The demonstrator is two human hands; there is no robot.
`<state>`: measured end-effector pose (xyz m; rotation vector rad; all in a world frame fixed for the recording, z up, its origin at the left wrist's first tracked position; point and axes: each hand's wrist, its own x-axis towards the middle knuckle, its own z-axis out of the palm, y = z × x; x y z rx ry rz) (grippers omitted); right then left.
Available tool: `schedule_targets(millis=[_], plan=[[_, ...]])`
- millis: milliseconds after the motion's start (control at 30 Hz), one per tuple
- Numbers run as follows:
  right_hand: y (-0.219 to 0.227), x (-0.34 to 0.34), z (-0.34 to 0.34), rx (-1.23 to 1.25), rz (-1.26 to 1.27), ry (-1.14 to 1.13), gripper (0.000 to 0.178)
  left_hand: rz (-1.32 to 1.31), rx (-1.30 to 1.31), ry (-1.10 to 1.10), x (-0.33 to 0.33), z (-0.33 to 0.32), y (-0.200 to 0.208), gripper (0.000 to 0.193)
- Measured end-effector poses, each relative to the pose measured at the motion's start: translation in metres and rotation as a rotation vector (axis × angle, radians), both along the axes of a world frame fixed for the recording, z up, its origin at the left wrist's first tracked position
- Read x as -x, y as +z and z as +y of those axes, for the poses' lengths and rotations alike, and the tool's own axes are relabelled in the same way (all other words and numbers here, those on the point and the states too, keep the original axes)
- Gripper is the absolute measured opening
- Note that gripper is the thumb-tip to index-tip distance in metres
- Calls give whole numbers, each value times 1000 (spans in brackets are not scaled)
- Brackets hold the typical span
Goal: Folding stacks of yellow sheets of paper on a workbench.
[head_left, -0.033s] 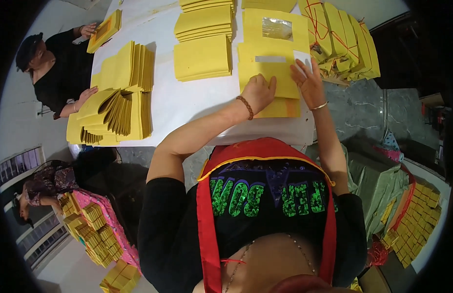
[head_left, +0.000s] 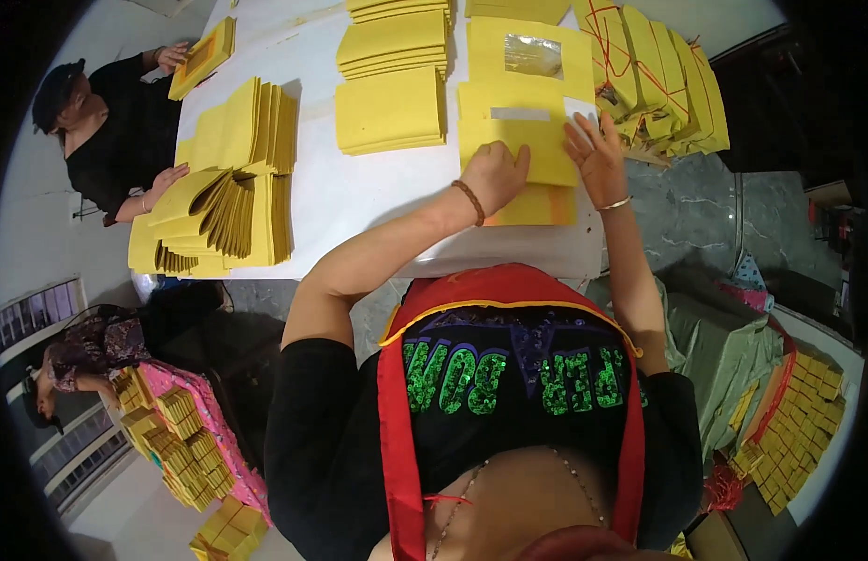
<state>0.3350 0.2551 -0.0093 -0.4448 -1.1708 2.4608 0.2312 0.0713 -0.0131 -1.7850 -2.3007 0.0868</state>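
My left hand (head_left: 493, 179) rests on the left part of a folded yellow paper sheet (head_left: 546, 154) at the table's near edge. Its fingers are curled in, and whatever they may hold is hidden. Beside the sheet's right edge, my right hand (head_left: 600, 164) is open with fingers apart, palm towards the paper. A pale grey strip (head_left: 520, 113) shows in the upper part of the folded sheet. Below the fold lies another yellow layer (head_left: 546, 205). Just beyond is a yellow sheet with a silvery rectangle (head_left: 533, 56).
Yellow paper stacks (head_left: 389, 110) stand left of my hands, with fanned bundles (head_left: 214, 215) farther left. Red-tied yellow bundles (head_left: 644, 75) sit at the right. A co-worker (head_left: 116, 140) handles a yellow block; another person (head_left: 93, 355) is near stacked packets (head_left: 177, 430). The white table (head_left: 378, 201) holds the papers.
My right hand has shifted very slightly to the right. My left hand stays in place on the sheet.
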Motion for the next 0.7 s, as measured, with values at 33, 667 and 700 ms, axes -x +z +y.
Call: schedule_targets(millis=[33,667,700], plan=[[2,-2,3,1,10,-81,67,-148,-118,-12,8,-2,12,51],[-25,-29,-8,-269,-360,-268,32,-41,-174,179,151,-109,-5,56],[-26,-29,-9,-265,-364,-267,32,-54,-128,186,149,-108,-1,57]])
